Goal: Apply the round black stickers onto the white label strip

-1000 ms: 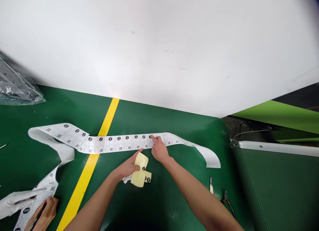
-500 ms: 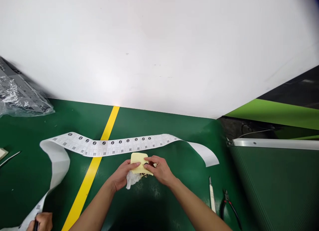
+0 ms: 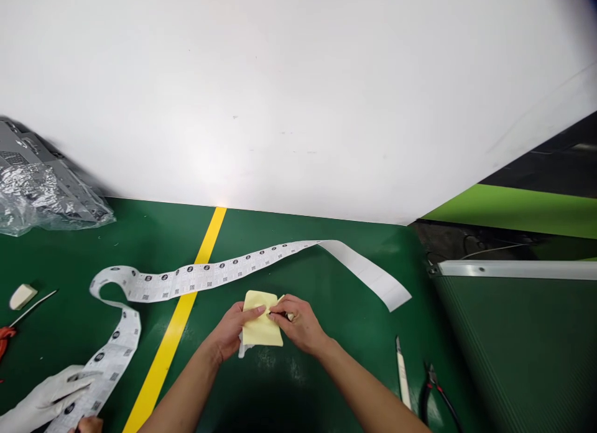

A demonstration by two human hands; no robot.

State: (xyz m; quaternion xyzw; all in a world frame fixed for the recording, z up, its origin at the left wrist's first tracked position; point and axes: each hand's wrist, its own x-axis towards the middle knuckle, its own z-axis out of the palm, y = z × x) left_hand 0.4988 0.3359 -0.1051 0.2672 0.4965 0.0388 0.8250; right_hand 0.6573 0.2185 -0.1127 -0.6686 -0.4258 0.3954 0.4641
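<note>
Yellow sheet (image 3: pixel 260 327) pinched between left hand (image 3: pixel 227 331) and right hand (image 3: pixel 299 324)

Fingers (image 3: pixel 284 308) close narrowly on it, over the green floor (image 3: pixel 354 352), below the printed label strip (image 3: pixel 196 276). Pinching too hard could crease it; a slipped grip could let it fall.

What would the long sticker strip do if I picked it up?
The strip would probably flop and droop, since it curls into a loop on the left. It looks thin, so it is likely very light. Its narrow length might twist too, as it turns over near the right end.
</note>
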